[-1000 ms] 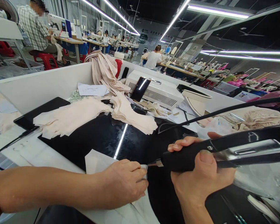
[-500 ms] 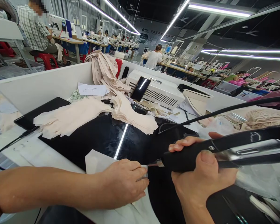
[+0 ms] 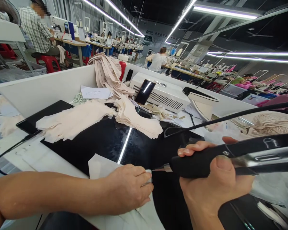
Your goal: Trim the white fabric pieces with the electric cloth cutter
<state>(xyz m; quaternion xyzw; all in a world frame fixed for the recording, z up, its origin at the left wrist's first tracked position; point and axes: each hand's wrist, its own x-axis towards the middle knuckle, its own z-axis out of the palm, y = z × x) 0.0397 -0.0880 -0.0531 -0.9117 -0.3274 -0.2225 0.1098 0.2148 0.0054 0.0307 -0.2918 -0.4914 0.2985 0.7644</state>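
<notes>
My left hand (image 3: 127, 188) is closed, its fingertips pressed together on a pale sheet (image 3: 99, 166) at the front edge of the table. Whether the sheet is cloth or paper, I cannot tell; my hand covers much of it. My right hand (image 3: 213, 182) is wrapped around a black corded hand tool (image 3: 196, 164) with a chrome lever along its body. The tool's narrow metal tip (image 3: 163, 168) points left, close beside my left fingertips. Stacks of cut beige fabric pieces (image 3: 74, 119) lie beyond my hands on a glossy black surface (image 3: 103, 142).
A white vented box (image 3: 158, 92) with a phone (image 3: 145, 92) leaning on it stands at the back. Low white walls (image 3: 62, 76) border the table. A black cable (image 3: 230, 117) crosses the right side. Tweezers (image 3: 241, 214) lie low right. People sit at machines beyond.
My right hand and the tool have shifted slightly to the right. The left hand has stayed nearly in place, still closed on the sheet.
</notes>
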